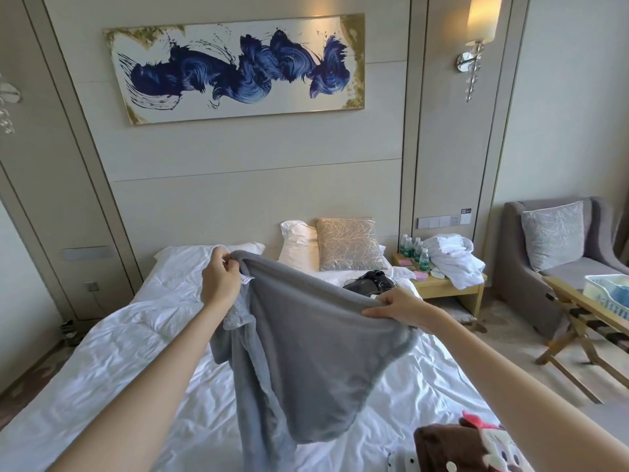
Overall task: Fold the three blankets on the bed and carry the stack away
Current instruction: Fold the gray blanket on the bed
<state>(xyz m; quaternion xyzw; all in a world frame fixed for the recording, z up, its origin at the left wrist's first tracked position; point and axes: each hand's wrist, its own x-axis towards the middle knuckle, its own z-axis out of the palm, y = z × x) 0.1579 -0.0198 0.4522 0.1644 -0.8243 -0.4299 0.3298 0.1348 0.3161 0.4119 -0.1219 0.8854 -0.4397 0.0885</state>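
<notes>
A: Where is the blanket?
B: Centre frame, a grey blanket [306, 335] hangs over the bed [102, 352].
A: And the hands?
B: The left hand [219, 279] and right hand [403, 308] each pinch its top edge

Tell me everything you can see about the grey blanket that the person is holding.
The grey blanket looks like soft, thick fleece, plain grey, with a small white label near its upper left corner. It is unfolded and held up above the white bed. The left hand pinches one top corner and the right hand grips the top edge further along, so the edge sags between them. The rest hangs down in loose folds, and its lower part seems to reach the bedsheet.
</notes>
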